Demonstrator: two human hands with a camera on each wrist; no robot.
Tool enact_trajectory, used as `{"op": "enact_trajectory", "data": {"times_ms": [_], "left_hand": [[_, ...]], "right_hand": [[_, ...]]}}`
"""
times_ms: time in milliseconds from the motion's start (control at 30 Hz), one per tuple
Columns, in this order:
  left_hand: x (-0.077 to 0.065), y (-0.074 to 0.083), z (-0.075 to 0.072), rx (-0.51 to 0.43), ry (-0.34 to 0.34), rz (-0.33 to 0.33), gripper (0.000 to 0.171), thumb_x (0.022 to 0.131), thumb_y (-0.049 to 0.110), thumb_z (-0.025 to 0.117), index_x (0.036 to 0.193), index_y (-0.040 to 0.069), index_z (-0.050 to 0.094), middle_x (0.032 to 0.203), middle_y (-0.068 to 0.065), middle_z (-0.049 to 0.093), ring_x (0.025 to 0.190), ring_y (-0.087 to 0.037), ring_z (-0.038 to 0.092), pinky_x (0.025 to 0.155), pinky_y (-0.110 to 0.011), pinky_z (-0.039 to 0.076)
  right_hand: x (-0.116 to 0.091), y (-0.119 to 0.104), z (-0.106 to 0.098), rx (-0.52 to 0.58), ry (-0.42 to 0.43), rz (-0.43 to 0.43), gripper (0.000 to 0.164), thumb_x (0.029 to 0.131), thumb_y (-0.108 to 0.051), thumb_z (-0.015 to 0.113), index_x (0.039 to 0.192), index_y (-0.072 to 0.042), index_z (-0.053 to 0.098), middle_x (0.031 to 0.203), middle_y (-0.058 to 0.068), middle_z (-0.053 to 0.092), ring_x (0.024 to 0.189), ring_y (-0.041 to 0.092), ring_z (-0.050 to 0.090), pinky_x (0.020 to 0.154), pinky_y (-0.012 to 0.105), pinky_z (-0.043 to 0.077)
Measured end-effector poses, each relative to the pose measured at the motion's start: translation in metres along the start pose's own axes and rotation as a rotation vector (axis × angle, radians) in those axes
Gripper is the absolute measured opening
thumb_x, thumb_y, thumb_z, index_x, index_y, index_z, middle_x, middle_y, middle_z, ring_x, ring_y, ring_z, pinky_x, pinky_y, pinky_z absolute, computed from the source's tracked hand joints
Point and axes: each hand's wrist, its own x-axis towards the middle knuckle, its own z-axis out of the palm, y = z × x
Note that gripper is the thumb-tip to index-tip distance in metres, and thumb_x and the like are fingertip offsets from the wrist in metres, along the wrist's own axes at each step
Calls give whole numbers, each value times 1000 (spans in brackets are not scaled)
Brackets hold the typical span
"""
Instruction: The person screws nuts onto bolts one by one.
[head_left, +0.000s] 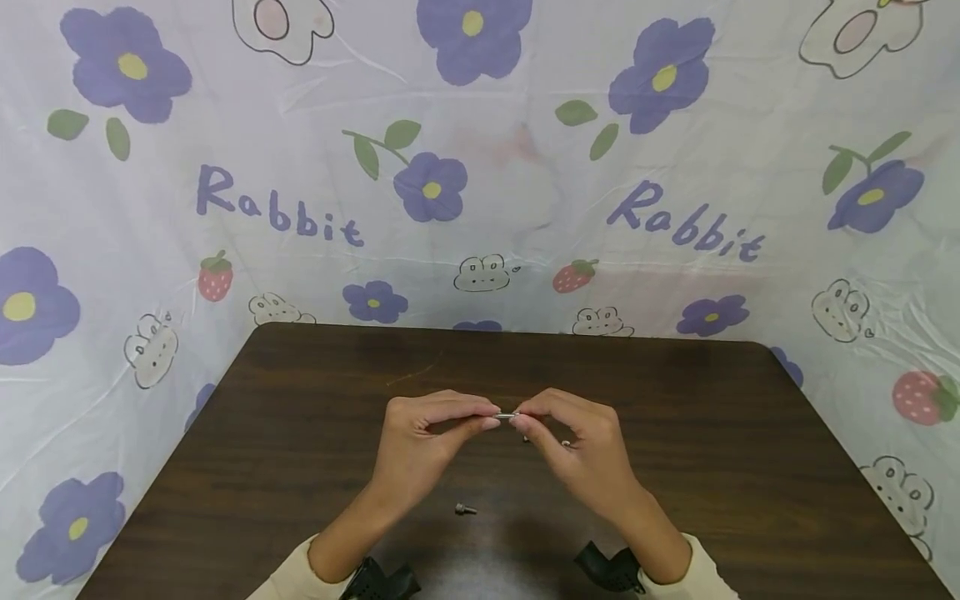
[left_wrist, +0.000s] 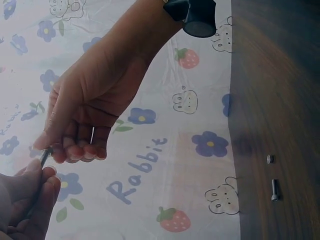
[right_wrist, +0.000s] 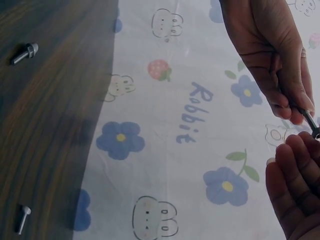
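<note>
In the head view, a slim metal bolt (head_left: 505, 415) is held level above the table between both hands. My left hand (head_left: 427, 446) pinches one end between thumb and fingers; my right hand (head_left: 585, 446) pinches the other. In the right wrist view the bolt's shank (right_wrist: 310, 119) shows between the fingertips, with a wider part at my right fingers. Whether that part is the head or a nut I cannot tell. Below, a bolt with a nut on it (right_wrist: 26, 54) lies on the table, nearer my body than the hands.
The dark wooden table (head_left: 300, 375) also bears a loose bolt (left_wrist: 274, 190) and a small nut (left_wrist: 270, 159), both partly hidden behind my right hand in the head view. A patterned cloth (head_left: 525, 208) hangs behind the table and at its sides.
</note>
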Motion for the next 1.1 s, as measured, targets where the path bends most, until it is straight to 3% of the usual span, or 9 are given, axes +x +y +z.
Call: {"op": "enact_trajectory", "data": {"times_ms": [200, 433, 533, 600, 700, 800, 933, 1100], "left_hand": [[-1, 1, 2, -18, -14, 15, 12, 82, 0, 82, 93, 3, 81, 90, -4, 77, 84, -15, 74, 74, -30, 61], [-1, 3, 4, -48, -24, 12, 12, 82, -1, 82, 93, 3, 80, 89, -5, 77, 84, -16, 75, 75, -31, 61], [-1, 3, 4, -48, -22, -9, 11, 82, 1, 82, 93, 4, 81, 89, -4, 77, 83, -16, 75, 75, -31, 61], [-2, 3, 3, -53, -17, -25, 11, 83, 1, 82, 93, 4, 81, 89, -4, 77, 83, -16, 75, 74, -31, 61], [-2, 2, 2, -51, -9, -44, 10, 83, 2, 82, 93, 5, 81, 89, -3, 77, 83, -17, 75, 72, -31, 61], [-3, 1, 2, -55, -8, -57, 10, 84, 2, 82, 93, 5, 81, 90, -3, 78, 84, -17, 75, 72, -31, 61], [-3, 0, 2, -66, -16, -69, 10, 85, 3, 81, 94, 5, 81, 91, -4, 78, 84, -18, 75, 73, -32, 61], [-2, 0, 2, -78, -25, -76, 10, 86, 3, 80, 95, 5, 81, 92, -4, 78, 86, -18, 75, 75, -33, 61]], "right_hand": [[-1, -2, 2, 27, -22, 86, 25, 93, 6, 68, 79, -15, 67, 70, -4, 64, 62, 6, 58, 58, 19, 50], [-2, -3, 5, 47, -1, 95, 40, 98, 8, 58, 67, -17, 56, 59, -6, 53, 53, 4, 45, 47, 20, 41], [-3, -3, 3, 57, -9, 112, 40, 105, 1, 49, 70, -16, 61, 61, -5, 58, 52, 4, 46, 48, 19, 41], [-3, -3, 0, 69, -23, 117, 35, 108, -6, 46, 81, -11, 67, 67, -2, 65, 56, 5, 54, 52, 19, 45], [-2, -3, -4, 75, -43, 95, 20, 106, -19, 56, 108, -5, 71, 82, 2, 73, 70, 10, 67, 64, 23, 56], [0, -3, -5, 59, -37, 11, 33, 97, -19, 72, 125, -3, 67, 93, 5, 75, 81, 15, 72, 72, 28, 60], [2, -2, -5, 41, 0, -89, 31, 88, -9, 80, 118, -2, 72, 96, 8, 76, 82, 18, 73, 74, 26, 59], [2, 0, -6, 45, 6, -124, 19, 89, -8, 78, 107, -1, 76, 93, 7, 76, 78, 17, 73, 69, 25, 59]]}}
